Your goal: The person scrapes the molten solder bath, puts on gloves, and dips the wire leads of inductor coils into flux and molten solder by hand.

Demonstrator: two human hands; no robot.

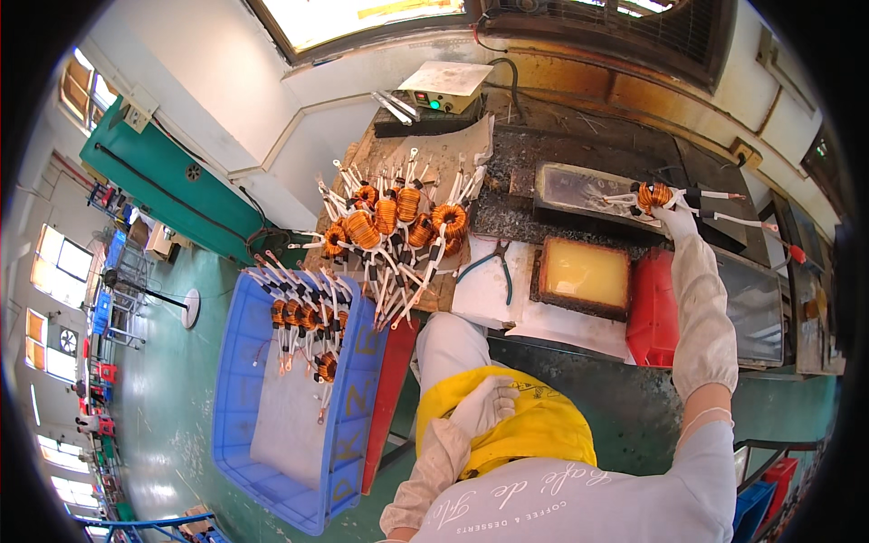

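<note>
Right hand (677, 220) grips a coil (654, 195) by its ring, probably keeping the leads (720, 195) free, grey tray (572, 187) just left of it; left hand (486, 404) curls loosely on the apron (548, 430), seemingly empty, spare coils (386, 215) ahead-left, likely for easy reach

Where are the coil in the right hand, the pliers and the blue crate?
Held coil (654, 195), head view: its copper-coloured winding.
Pliers (501, 253), head view: near the joint.
Blue crate (349, 407), head view: its right wall.
</note>
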